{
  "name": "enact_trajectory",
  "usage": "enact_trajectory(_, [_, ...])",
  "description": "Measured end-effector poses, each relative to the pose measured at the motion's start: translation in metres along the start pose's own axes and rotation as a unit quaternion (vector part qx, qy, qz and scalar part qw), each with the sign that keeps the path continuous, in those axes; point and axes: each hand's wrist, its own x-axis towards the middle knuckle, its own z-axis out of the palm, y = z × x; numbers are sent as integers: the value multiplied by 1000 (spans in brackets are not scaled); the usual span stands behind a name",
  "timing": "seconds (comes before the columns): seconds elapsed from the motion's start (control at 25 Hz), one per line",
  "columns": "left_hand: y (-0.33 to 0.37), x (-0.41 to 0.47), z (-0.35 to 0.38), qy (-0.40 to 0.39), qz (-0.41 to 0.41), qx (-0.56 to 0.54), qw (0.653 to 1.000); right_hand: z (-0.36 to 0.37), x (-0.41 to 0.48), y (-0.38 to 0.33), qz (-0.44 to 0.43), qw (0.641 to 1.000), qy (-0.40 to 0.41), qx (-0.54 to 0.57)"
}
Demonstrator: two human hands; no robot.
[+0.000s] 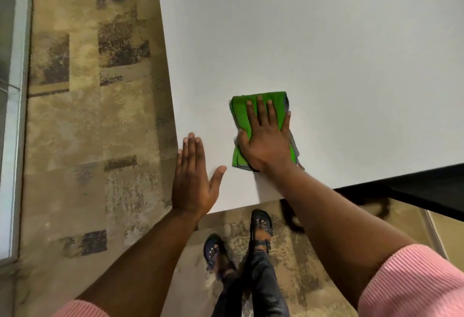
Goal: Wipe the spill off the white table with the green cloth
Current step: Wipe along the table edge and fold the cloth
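Observation:
A folded green cloth [242, 113] with grey edging lies flat on the white table [326, 53], near the table's front left corner. My right hand [266, 138] rests on top of the cloth, palm down with fingers spread, pressing it to the surface. My left hand [193, 178] lies flat and open on the table's left edge, just left of the cloth, holding nothing. No spill shows on the white surface around the cloth.
The table's left edge runs diagonally beside a beige and brown patterned carpet [88, 115]. Its front edge passes just below my hands, with my feet in dark sandals [261, 223] underneath. A pale wall trim [17, 90] lines the far left.

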Motion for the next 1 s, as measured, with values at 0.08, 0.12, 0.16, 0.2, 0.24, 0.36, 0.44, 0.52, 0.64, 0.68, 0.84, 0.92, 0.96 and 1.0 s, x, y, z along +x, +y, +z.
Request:
enact_trajectory(0.08, [-3,-2,1,17,20,-36,999,11,-36,-25,-56,998,-10,-9])
enact_trajectory(0.12, [-3,-3,0,24,30,-52,998,15,-57,-32,-63,998,-15,-9])
enact_trajectory(0.16, [-3,-4,-1,25,37,-63,997,17,-78,-36,-62,998,-19,-5])
enact_trajectory(0.2, [-2,-5,-3,20,41,-67,997,19,-96,-38,-57,998,-26,-4])
enact_trajectory(0.24, [0,-6,-5,11,46,-65,997,21,-110,-39,-55,998,-40,-6])
enact_trajectory(0.36, [11,-14,-14,-4,80,-31,996,14,-128,-32,-65,994,-87,-7])
enact_trajectory(0.44, [23,-19,-22,-7,111,-11,994,2,-131,-22,-81,993,-80,9])
enact_trajectory(0.52, [37,-18,-31,-6,136,1,991,-11,-129,-8,-90,995,-36,20])
enact_trajectory(0.64, [53,-5,-37,-34,107,35,993,-26,-105,17,-108,994,16,3])
enact_trajectory(0.68, [56,-1,-40,-68,83,42,993,-29,-95,23,-120,993,14,-12])
enact_trajectory(0.84, [55,2,-43,-128,24,86,988,-30,-69,35,-132,989,4,-59])
enact_trajectory(0.92, [56,1,-42,-106,8,82,991,-28,-64,37,-127,990,17,-54])
enact_trajectory(0.96, [57,1,-41,-95,-2,71,993,-27,-63,37,-126,991,26,-48])
enact_trajectory(1.0, [57,1,-38,-88,-10,61,994,-25,-62,38,-126,991,35,-42])
